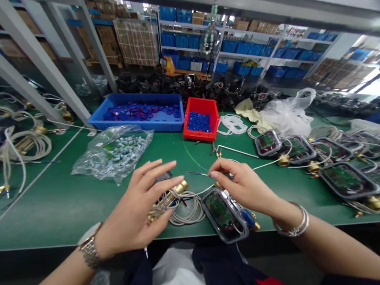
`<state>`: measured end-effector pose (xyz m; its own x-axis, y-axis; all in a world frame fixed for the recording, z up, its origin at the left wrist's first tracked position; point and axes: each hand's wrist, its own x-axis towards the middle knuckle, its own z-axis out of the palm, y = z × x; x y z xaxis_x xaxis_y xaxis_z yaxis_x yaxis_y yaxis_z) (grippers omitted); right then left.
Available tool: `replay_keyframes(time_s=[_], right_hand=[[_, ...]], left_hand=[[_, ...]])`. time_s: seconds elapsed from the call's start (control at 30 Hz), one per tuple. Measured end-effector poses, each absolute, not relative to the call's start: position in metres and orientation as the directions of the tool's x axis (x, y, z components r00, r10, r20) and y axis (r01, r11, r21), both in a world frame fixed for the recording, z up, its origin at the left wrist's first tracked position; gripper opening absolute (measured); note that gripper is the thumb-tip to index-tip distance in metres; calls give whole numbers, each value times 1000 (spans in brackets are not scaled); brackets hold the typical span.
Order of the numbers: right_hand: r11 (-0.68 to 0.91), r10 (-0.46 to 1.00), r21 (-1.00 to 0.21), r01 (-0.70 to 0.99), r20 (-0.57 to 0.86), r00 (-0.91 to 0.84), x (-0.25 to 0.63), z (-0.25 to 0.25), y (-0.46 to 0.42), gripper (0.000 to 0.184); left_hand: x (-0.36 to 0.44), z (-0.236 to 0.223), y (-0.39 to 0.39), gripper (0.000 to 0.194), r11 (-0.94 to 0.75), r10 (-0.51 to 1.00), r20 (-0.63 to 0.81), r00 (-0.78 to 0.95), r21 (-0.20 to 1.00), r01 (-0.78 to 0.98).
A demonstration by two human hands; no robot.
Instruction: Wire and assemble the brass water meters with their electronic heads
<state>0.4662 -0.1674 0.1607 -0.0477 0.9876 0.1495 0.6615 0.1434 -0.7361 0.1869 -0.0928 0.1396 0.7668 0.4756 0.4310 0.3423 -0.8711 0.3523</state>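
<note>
My right hand (236, 180) pinches a thin white cable (205, 174) near its end, where fine coloured wires stick out to the left. Just below that hand lies a meter unit (223, 215) with a clear cover over a green circuit board. My left hand (145, 202) has its fingers spread and hovers over a brass fitting (181, 186), which it partly hides. Whether the left fingers touch anything beneath is hard to see. Beside the meter a coil of grey cable (191, 209) rests on the green bench.
A clear bag of small pale parts (124, 148) lies at the left. Behind stand a blue tray (171, 125) of blue discs and a red bin (199, 136) of small blue pieces. Several meter units (348, 182) crowd the right. Cables and brass fittings (27, 143) lie far left.
</note>
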Motion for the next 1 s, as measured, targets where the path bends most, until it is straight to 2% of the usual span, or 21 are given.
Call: replay_keyframes(time_s=[0.03, 0.13, 0.2, 0.3, 0.33, 0.37, 0.43, 0.47, 0.57, 0.63, 0.73, 0.8, 0.9, 1.0], right_hand=[[190, 982, -716, 672, 134, -135, 456, 168, -160, 12], [284, 944, -722, 631, 95, -316, 434, 184, -137, 13], [301, 938, -698, 650, 92, -335, 432, 188, -119, 15], [313, 947, -531, 788, 115, -299, 436, 184, -93, 7], [333, 941, -491, 805, 115, -318, 434, 183, -87, 9], [365, 927, -483, 796, 105, -361, 429, 181, -82, 19], [438, 876, -551, 710, 83, -475, 414, 180, -76, 36], [462, 849, -597, 656, 84, -521, 406, 180, -73, 34], [464, 839, -697, 547, 147, -524, 393, 178, -62, 2], [421, 870, -760, 495, 184, -457, 401, 174, -47, 14], [326, 926, -828, 456, 184, -329, 428, 166, -22, 15], [252, 949, -873, 418, 140, -281, 444, 161, -10, 17], [146, 950, -942, 302, 48, -310, 451, 156, -1, 23], [121, 932, -953, 276, 14, -362, 444, 151, 3, 22]], left_hand=[[192, 144, -96, 54, -867, 494, 471, 731, 327, 375], [196, 150, -96, 28, -807, 586, 495, 642, 286, 516], [187, 148, -90, 38, -756, 650, 458, 606, 309, 577], [173, 143, -83, 41, -689, 721, 424, 548, 357, 631], [171, 141, -82, 40, -670, 739, 419, 528, 368, 645], [171, 140, -81, 39, -655, 752, 411, 515, 380, 653], [177, 140, -81, 40, -644, 763, 394, 512, 399, 653], [180, 140, -80, 41, -644, 764, 389, 515, 402, 651], [183, 140, -77, 41, -639, 767, 393, 507, 394, 661], [174, 136, -74, 39, -612, 784, 413, 463, 390, 688], [157, 123, -75, 34, -552, 824, 427, 372, 459, 696], [151, 111, -79, 25, -515, 854, 379, 356, 524, 678], [154, 94, -87, 50, -486, 873, 273, 404, 557, 674], [163, 87, -85, 48, -466, 881, 231, 412, 573, 675]])
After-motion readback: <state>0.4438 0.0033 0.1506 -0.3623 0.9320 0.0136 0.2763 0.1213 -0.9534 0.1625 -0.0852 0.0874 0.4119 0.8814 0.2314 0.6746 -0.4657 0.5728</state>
